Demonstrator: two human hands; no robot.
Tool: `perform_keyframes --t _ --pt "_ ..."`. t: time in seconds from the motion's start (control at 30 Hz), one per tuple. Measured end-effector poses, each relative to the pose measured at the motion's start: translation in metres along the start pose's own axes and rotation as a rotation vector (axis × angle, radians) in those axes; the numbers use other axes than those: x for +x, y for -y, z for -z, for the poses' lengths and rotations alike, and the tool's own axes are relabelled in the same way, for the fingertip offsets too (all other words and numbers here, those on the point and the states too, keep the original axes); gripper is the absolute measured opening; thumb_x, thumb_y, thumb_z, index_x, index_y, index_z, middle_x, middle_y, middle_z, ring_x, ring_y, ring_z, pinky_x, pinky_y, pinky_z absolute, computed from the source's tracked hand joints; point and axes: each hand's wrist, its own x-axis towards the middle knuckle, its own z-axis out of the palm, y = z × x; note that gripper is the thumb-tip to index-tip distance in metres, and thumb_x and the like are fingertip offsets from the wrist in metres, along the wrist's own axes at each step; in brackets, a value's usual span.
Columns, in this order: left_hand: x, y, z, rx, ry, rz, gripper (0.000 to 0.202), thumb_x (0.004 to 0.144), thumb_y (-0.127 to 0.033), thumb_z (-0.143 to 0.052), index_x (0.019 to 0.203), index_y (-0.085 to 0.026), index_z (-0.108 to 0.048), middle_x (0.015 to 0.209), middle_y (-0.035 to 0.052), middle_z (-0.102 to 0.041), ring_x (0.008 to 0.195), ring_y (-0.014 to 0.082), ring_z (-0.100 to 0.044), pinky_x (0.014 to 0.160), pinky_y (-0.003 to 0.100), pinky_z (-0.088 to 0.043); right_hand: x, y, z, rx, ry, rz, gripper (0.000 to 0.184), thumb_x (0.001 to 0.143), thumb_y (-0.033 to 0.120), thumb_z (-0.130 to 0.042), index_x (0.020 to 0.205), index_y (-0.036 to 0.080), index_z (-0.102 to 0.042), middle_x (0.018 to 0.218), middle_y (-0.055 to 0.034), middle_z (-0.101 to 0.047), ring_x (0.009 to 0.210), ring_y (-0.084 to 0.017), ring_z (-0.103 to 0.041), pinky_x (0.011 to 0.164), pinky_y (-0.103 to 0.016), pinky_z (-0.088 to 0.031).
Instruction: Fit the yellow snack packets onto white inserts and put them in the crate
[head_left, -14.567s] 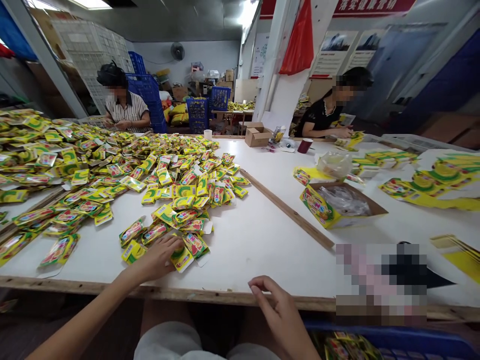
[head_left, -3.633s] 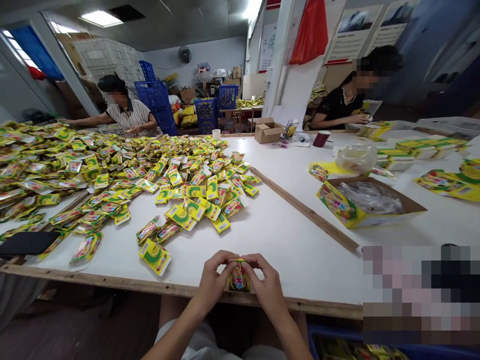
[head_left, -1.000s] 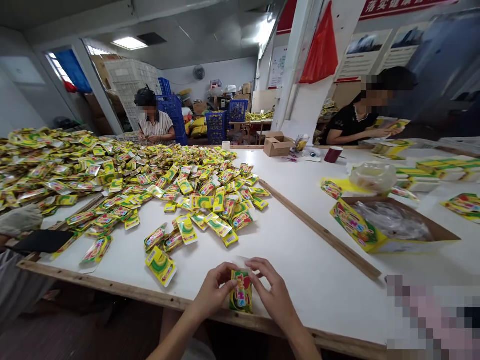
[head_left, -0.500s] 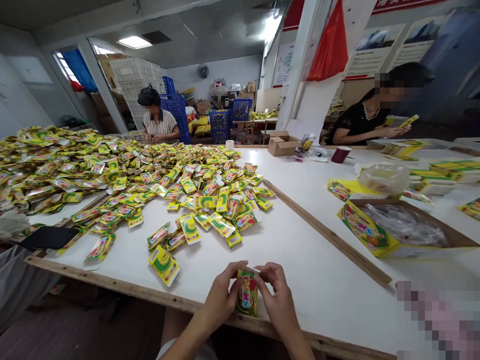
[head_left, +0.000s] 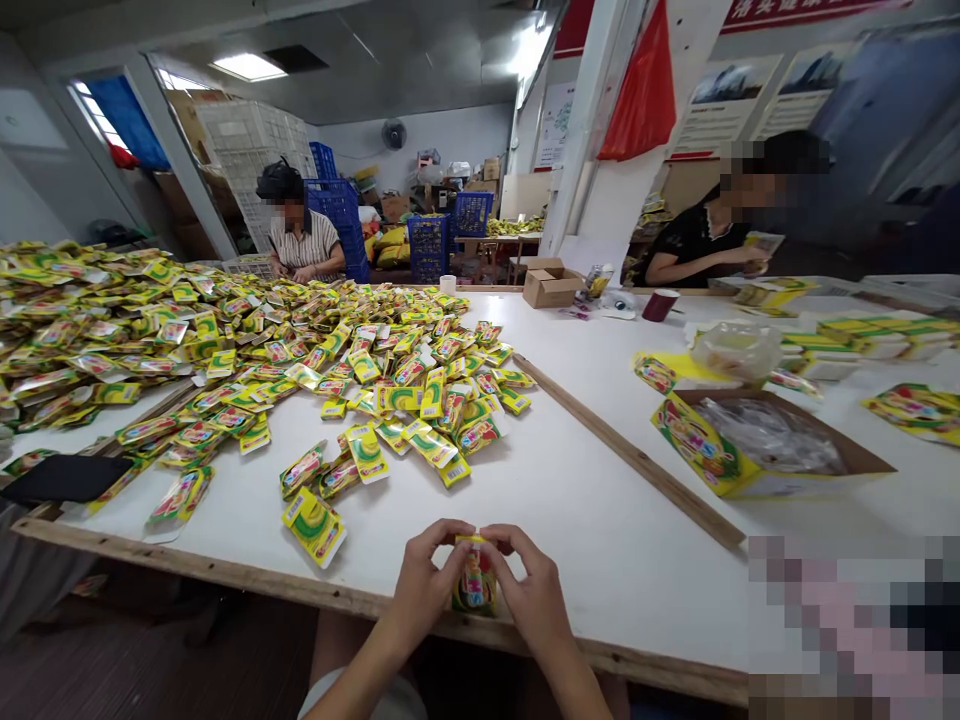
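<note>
A small printed carton, green and yellow with coloured lettering, stands at the table's front edge between my hands. My left hand grips its upper left side, thumb on the front and fingers behind the top. On the other side my right hand pinches the upper right corner in the same way. Both sets of fingertips meet at the carton's top edge and cover it, so the flap there is hidden. Nearest to my left hand lies a loose yellow carton, flat on the white table.
A large heap of similar cartons covers the left side. A wooden strip crosses the table to the right. Beyond it is an open display box holding clear plastic. Two people work across the table, one holding a carton.
At the carton's top, the pale flap that stood out is now covered by my fingers, and my hands have drawn closer together. The view has shifted slightly right.
</note>
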Motion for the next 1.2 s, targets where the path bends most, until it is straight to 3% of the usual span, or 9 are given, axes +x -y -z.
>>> perform_keyframes --t 0.17,0.37,0.53,0.7,0.83,1.0,1.2 --pt "0.004 -0.001 -0.003 0.003 -0.040 0.036 0.017 0.086 -0.031 -0.057 0.088 -0.018 -0.068 0.083 0.0049 -0.072 0.080 0.0207 -0.066 0.075 0.030 -0.051 0.006 0.003 0.004 -0.048 0.029 -0.029 0.026 0.089 0.043 -0.052 0.086 0.021 -0.065 0.083 -0.0058 -0.071 0.076 -0.022 -0.064 0.069 -0.031 -0.051" --pt "0.009 -0.005 -0.006 0.020 -0.060 0.077 0.016 0.084 -0.029 -0.058 0.082 -0.017 -0.066 0.075 0.0032 -0.070 0.070 0.0180 -0.063 0.068 0.028 -0.049 0.016 0.007 0.011 -0.237 0.106 -0.034 0.018 0.088 0.035 -0.053 0.083 0.023 -0.066 0.079 -0.0021 -0.071 0.076 -0.021 -0.064 0.069 -0.030 -0.047" --pt "0.014 -0.009 -0.007 0.006 -0.071 0.127 0.017 0.082 -0.031 -0.059 0.077 -0.016 -0.066 0.070 0.0018 -0.068 0.065 0.0166 -0.061 0.063 0.026 -0.048 0.023 0.012 0.015 -0.278 0.153 -0.008 0.018 0.087 0.032 -0.051 0.079 0.024 -0.065 0.074 -0.0003 -0.070 0.070 -0.019 -0.063 0.060 -0.027 -0.044" --pt "0.016 -0.008 -0.007 -0.017 -0.065 0.122 0.018 0.082 -0.033 -0.059 0.076 -0.016 -0.065 0.069 0.0013 -0.066 0.064 0.0160 -0.059 0.062 0.025 -0.047 0.029 0.018 0.019 -0.237 0.185 -0.034 0.014 0.085 0.029 -0.052 0.077 0.024 -0.063 0.066 0.0011 -0.067 0.061 -0.017 -0.062 0.057 -0.026 -0.043" --pt "0.011 -0.003 -0.005 -0.036 -0.034 0.096 0.019 0.083 -0.034 -0.059 0.080 -0.017 -0.066 0.074 0.0019 -0.068 0.069 0.0170 -0.061 0.066 0.026 -0.048 0.026 0.018 0.019 -0.152 0.208 -0.051 0.013 0.087 0.029 -0.052 0.078 0.024 -0.061 0.070 0.0016 -0.067 0.066 -0.017 -0.063 0.059 -0.025 -0.045" --pt "-0.002 0.007 -0.001 -0.049 0.004 0.086 0.020 0.085 -0.034 -0.059 0.096 -0.019 -0.067 0.080 0.0024 -0.069 0.074 0.0179 -0.061 0.068 0.026 -0.049 0.006 0.006 0.012 0.053 0.126 -0.080 0.014 0.088 0.032 -0.054 0.085 0.022 -0.064 0.083 -0.0020 -0.071 0.079 -0.019 -0.067 0.072 -0.028 -0.050" --pt "-0.006 0.010 -0.002 -0.018 0.015 0.065 0.017 0.086 -0.030 -0.059 0.095 -0.019 -0.069 0.081 0.0033 -0.070 0.077 0.0188 -0.061 0.072 0.029 -0.049 -0.011 -0.006 -0.006 0.185 0.045 -0.115 0.016 0.087 0.031 -0.056 0.100 0.022 -0.060 0.093 -0.0047 -0.071 0.084 -0.020 -0.068 0.076 -0.029 -0.053"
